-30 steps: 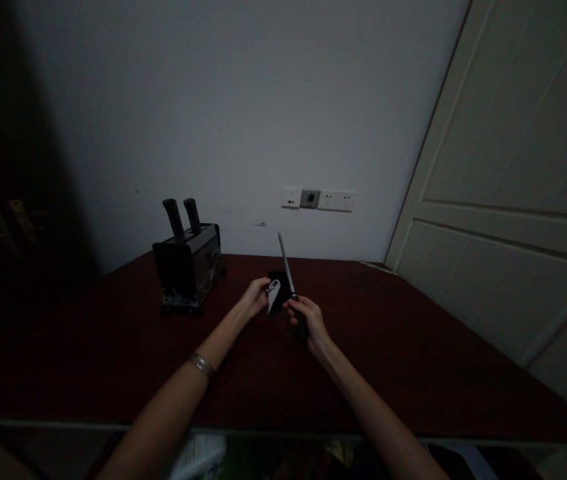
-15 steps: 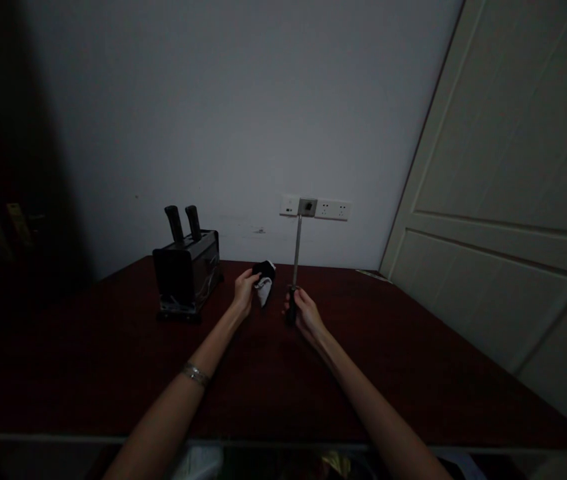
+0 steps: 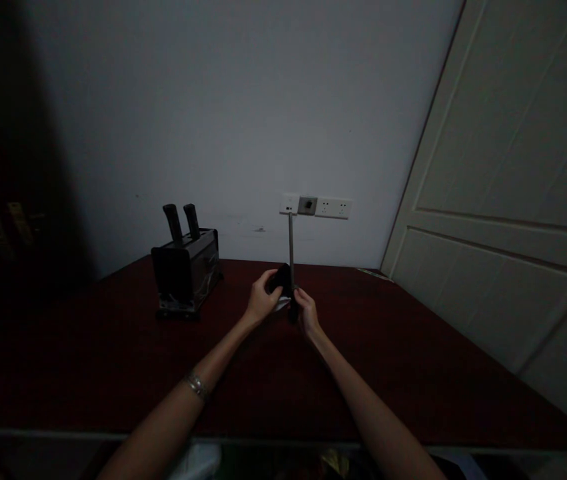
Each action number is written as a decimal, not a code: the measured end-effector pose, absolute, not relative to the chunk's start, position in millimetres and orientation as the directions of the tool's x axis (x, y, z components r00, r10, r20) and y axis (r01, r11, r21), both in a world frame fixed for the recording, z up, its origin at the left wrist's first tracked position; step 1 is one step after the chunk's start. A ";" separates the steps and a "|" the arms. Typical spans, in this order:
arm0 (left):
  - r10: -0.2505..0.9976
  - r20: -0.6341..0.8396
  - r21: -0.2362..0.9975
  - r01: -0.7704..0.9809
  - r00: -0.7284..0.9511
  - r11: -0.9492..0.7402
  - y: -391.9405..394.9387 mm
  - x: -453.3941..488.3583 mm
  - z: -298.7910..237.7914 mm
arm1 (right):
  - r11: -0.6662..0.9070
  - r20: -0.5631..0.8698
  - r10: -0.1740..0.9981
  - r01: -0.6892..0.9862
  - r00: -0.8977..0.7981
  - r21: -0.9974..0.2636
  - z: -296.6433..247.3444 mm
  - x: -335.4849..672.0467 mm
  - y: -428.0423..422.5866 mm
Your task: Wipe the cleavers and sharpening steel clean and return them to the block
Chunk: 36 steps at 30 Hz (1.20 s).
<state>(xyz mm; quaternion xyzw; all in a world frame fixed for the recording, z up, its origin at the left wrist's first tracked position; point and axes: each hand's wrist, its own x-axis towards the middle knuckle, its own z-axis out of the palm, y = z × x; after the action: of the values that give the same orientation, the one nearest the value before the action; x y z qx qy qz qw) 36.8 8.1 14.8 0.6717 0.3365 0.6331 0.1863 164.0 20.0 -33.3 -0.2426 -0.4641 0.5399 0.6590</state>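
My right hand (image 3: 306, 312) is closed round the dark handle of a sharpening steel (image 3: 291, 243), which stands upright with its thin metal rod pointing up in front of the wall. My left hand (image 3: 261, 299) is closed on a dark cloth (image 3: 282, 279) with a white part showing beneath, and presses it against the base of the rod just above my right hand. Both hands meet over the dark red table (image 3: 413, 360). A bracelet (image 3: 196, 385) sits on my left wrist.
A black knife block (image 3: 186, 272) with two dark handles sticking up stands at the back left of the table. White wall sockets (image 3: 316, 206) run along the wall behind the steel. A pale panelled door (image 3: 508, 200) fills the right side. The room is dim.
The steel went from leaning left to upright. My left hand, which had drawn away with the cloth half a second ago, has come back right and now holds the cloth against the rod.
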 end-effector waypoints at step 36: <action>0.433 0.865 0.333 0.356 0.252 -0.873 -6.6 34.4 18.1 | 0.279 0.340 0.941 -0.584 0.006 -0.762 -17.8 160.0 0.8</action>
<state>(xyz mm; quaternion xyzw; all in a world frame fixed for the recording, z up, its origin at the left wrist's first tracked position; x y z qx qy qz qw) 34.4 -6.6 18.1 0.7905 0.2497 0.5582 0.0345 160.0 0.8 -17.8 -0.2096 -0.4246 0.5626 0.6776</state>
